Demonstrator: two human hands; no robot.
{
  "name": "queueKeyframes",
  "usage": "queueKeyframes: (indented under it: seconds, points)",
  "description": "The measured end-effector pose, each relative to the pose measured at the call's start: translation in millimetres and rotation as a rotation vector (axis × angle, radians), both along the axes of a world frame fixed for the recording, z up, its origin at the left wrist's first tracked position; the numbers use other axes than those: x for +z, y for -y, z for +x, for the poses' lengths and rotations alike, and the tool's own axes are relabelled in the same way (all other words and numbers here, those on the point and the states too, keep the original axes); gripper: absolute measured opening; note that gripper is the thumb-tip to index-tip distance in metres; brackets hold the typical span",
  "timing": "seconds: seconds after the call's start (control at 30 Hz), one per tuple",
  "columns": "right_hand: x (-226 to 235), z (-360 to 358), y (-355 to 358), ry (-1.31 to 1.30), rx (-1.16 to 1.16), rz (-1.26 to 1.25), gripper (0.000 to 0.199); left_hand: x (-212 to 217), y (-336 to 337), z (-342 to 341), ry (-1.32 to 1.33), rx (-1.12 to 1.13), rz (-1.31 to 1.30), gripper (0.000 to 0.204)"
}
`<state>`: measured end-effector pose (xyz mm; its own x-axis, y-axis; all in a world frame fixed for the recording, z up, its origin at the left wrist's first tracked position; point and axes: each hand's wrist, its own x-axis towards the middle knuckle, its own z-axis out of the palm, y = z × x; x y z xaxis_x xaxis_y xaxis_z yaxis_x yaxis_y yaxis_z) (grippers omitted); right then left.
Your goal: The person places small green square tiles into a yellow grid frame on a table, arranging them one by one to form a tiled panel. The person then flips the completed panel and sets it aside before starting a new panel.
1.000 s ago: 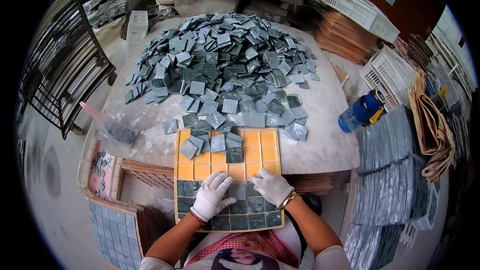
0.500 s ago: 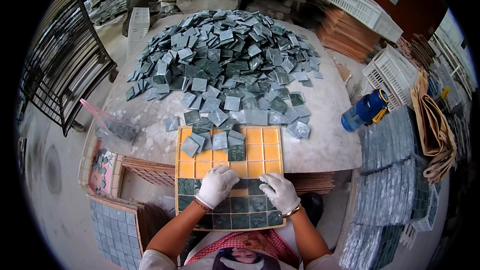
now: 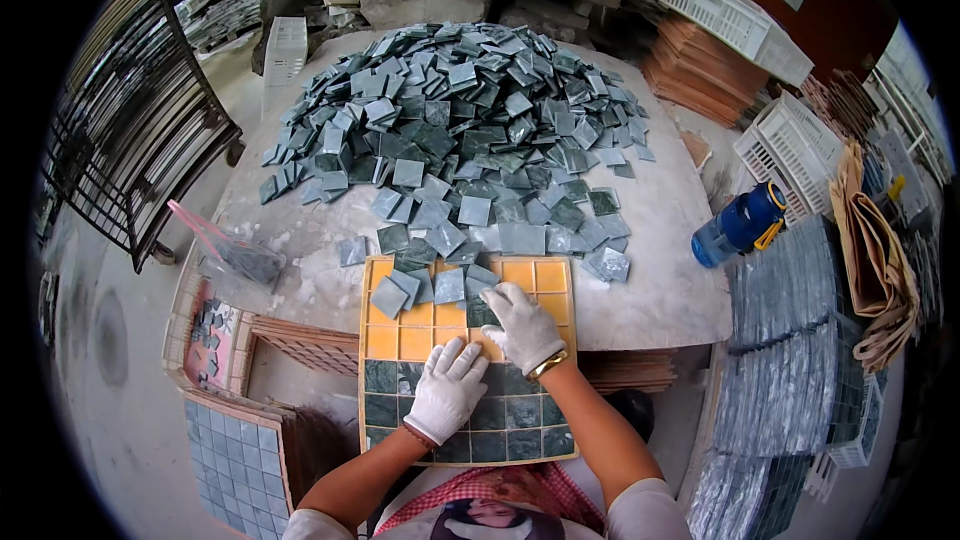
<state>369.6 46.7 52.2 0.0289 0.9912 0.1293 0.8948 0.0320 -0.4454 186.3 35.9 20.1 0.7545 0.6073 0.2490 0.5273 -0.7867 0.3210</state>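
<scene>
Beneath my hands lies a yellow gridded tray (image 3: 413,342), its nearer rows filled with dark green square stone tiles (image 3: 523,412). My left hand (image 3: 447,392), in a white knit glove, lies with fingers stretched out over the set tiles, the fingertips reaching the lowest bare yellow cells. Farther up the tray, my gloved right hand (image 3: 527,328) has thumb and fingers on either side of a single dark green tile (image 3: 482,314). Several loose grey-green tiles (image 3: 450,286) overlap on the tray's far part. The left palm hides some set tiles.
A large heap of tiles (image 3: 440,125) covers the far worktable (image 3: 660,280). At right stand a blue bottle (image 3: 728,230), stacked tile sheets (image 3: 770,360) and white crates (image 3: 790,145). A plastic bag (image 3: 243,258) sits left, near a wheeled black rack (image 3: 130,130).
My right hand has moved from the filled rows up to the dark green tile on the tray. The left hand has shifted slightly, its fingers now stretched out. The whole view has shifted slightly.
</scene>
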Motion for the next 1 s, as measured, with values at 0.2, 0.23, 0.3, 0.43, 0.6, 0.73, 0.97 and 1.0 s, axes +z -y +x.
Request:
queueKeyframes:
  seconds: [0.2, 0.23, 0.3, 0.43, 0.6, 0.73, 0.97, 1.0]
  points:
    - [-7, 1, -8, 0.055, 0.03, 0.09, 0.049, 8, -5, -7, 0.059, -0.051, -0.078, 0.045]
    - [-9, 2, -7, 0.028, 0.034, 0.094, 0.047, 9, -10, -9, 0.106, -0.011, -0.092, 0.045]
    - [-12, 12, -7, -0.024, -0.026, 0.069, 0.038, 14, -27, -8, 0.199, 0.07, -0.123, 0.046]
    - [-15, 45, -8, -0.211, -0.099, -0.104, 0.028, 24, -81, 11, 0.187, 0.126, 0.098, 0.058]
    - [8, 67, -6, -0.418, -0.106, -0.139, 0.02, 27, -122, 16, -0.078, 0.08, -0.026, 0.056]
    - [14, 115, 7, -0.433, -0.006, -0.334, 0.018, 22, -133, 14, -0.068, 0.03, -0.023, 0.057]
    - [7, 104, 27, -0.422, -0.104, -0.424, 0.02, 37, -111, 11, 0.112, 0.055, -0.064, 0.066]
    - [2, 105, 29, -0.326, -0.045, -0.332, 0.02, 36, -103, 10, 0.18, 0.063, -0.121, 0.067]
